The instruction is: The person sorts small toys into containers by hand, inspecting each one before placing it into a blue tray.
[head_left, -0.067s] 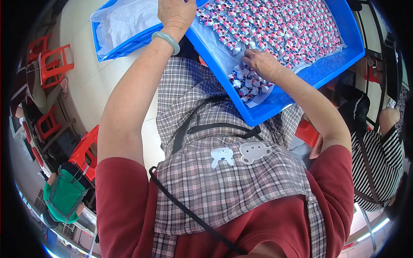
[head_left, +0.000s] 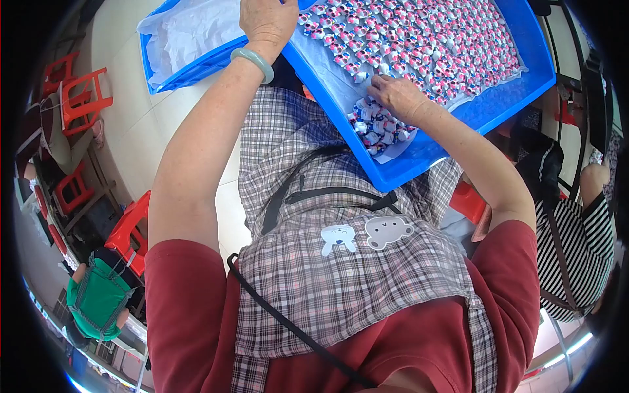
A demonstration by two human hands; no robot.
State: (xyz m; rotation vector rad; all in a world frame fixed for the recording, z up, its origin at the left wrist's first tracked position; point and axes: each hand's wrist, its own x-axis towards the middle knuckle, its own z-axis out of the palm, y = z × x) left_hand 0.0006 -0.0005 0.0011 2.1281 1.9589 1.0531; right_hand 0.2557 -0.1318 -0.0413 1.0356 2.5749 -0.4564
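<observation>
Looking straight down past a plaid apron worn over a red shirt, with two little cartoon patches on the chest. Big blue tray sitting tilted in front, lined with white paper and packed with tiny red, white and blue figurines.

Right hand resting palm down at the near corner of the tray, fingers curled loosely and spreading over a small heap of figurines there. Touching them for sure, but fingertips are tucked under, so can't tell whether anything is actually being pinched.

Left hand reaching up to the far left rim of the tray, right where it meets a second blue tray lined with crumpled white paper. Fingers running off the top edge of the picture, so can't tell whether gripping or just resting. Pale green bangle sitting on that wrist.

Red plastic stools standing off to the left on the pale floor, well apart from the trays. Someone in a green top down in the lower left, and another person in a striped top on the right edge.
</observation>
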